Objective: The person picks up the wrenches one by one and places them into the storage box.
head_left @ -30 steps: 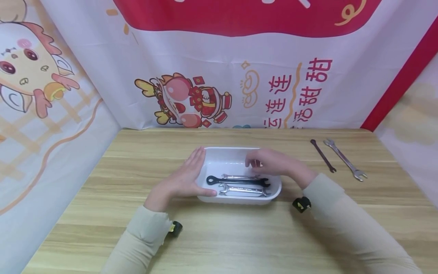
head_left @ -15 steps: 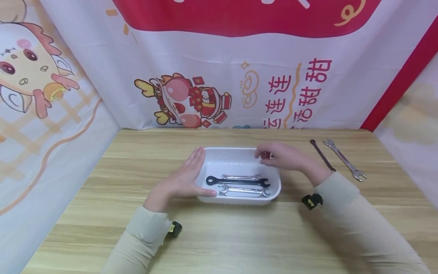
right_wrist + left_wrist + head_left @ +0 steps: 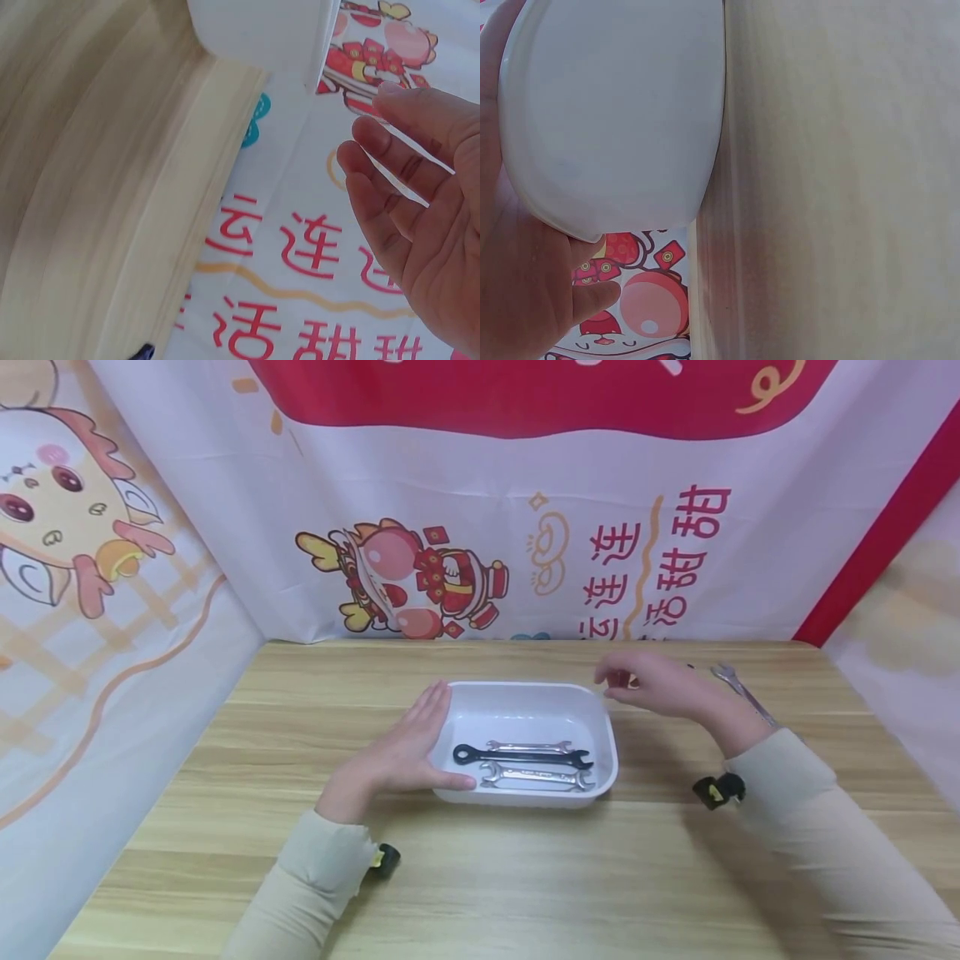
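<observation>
A white plastic box (image 3: 611, 739) stands mid-table. Inside it lie a black combination wrench (image 3: 525, 757), a small silver wrench (image 3: 528, 747) behind that, and silver open-end wrenches (image 3: 536, 776) in front, which overlap. My left hand (image 3: 405, 752) spans the box's left end, straight fingers along the outer wall and thumb on the front rim; the left wrist view shows this hand (image 3: 525, 285) against the box. Empty and loosely curled, my right hand (image 3: 652, 681) hovers just beyond the box's back right corner. In the right wrist view its fingers (image 3: 405, 161) hold nothing.
To the right on the wood-grain table (image 3: 525, 877) lies a silver open-end wrench (image 3: 738, 685), partly behind the right forearm. Only the tip of a dark wrench (image 3: 691, 666) shows past the right hand. A printed cloth (image 3: 555, 468) hangs along the back edge.
My right hand has lifted out from over the box and moved right and back, now covering most of the dark wrench. The left hand, box and wrenches have stayed put.
</observation>
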A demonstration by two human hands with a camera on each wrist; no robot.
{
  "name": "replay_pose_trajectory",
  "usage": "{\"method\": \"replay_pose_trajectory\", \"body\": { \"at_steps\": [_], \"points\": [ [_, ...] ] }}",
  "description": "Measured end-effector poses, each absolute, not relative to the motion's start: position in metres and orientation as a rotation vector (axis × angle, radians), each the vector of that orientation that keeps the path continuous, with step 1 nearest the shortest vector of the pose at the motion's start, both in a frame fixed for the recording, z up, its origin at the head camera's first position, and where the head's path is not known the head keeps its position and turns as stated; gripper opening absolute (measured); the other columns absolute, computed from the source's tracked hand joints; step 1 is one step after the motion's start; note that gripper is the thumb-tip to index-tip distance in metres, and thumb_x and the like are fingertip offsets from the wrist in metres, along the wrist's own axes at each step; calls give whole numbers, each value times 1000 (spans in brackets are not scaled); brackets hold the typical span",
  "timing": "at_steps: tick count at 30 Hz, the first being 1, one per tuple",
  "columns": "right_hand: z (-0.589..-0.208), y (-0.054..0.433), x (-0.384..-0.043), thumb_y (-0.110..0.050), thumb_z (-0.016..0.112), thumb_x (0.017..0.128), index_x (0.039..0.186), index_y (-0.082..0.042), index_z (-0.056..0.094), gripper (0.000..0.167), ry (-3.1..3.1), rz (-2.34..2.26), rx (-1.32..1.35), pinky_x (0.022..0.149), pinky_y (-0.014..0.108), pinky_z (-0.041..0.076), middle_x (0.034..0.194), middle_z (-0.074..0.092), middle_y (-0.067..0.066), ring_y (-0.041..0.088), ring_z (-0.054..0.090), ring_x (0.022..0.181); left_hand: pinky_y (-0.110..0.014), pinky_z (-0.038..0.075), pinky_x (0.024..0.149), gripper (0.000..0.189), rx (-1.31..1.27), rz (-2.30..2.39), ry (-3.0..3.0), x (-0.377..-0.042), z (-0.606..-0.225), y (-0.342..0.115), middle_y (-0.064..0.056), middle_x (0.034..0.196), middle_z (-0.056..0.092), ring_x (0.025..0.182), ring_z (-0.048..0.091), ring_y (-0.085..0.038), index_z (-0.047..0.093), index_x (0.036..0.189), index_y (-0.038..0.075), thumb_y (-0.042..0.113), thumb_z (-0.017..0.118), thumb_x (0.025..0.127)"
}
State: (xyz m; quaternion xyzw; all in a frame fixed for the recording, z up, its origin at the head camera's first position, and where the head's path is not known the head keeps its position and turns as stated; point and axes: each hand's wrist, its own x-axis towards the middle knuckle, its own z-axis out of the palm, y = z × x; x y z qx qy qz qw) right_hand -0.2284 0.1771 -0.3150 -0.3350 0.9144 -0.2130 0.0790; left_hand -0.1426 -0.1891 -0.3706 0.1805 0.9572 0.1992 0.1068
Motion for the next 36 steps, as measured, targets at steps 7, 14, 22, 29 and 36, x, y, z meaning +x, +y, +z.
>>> {"method": "replay_pose_trajectory", "body": {
  "at_steps": [7,14,22,29,36],
  "points": [
    [-316,201,-233,-12,68,93,112,-11,67,19,2793,-644,-932,81,37,57,97,68,3,18,63,91,-49,13,125,135,529,582,2818,-143,-371,-189,3,168,-14,156,-10,-18,-5,160,14,77,71,69],
    [-317,225,-238,-11,68,93,111,-9,67,18,2845,-603,-924,76,33,54,95,67,4,18,61,88,-48,11,126,134,531,576,2814,-144,-370,-189,3,168,-15,156,-11,-17,-6,160,14,75,72,70],
    [-321,250,-245,-5,67,92,110,-2,67,19,2871,-638,-844,75,39,57,97,69,10,23,63,89,-47,11,126,136,540,575,2820,-144,-370,-189,3,168,-14,156,-11,-18,-6,160,14,79,70,68],
    [-327,266,-252,-7,68,92,110,-2,68,19,2910,-581,-839,74,38,55,96,69,9,23,63,87,-46,11,126,136,543,561,2825,-144,-370,-191,2,168,-15,156,-10,-18,-5,160,13,82,67,68],
    [-336,279,-255,-8,68,91,107,-2,69,17,2938,-547,-761,72,37,53,92,68,8,21,61,85,-45,8,126,135,552,570,2813,-143,-369,-189,-1,167,-16,156,-11,-21,-6,160,10,75,72,71]
  ]
}}
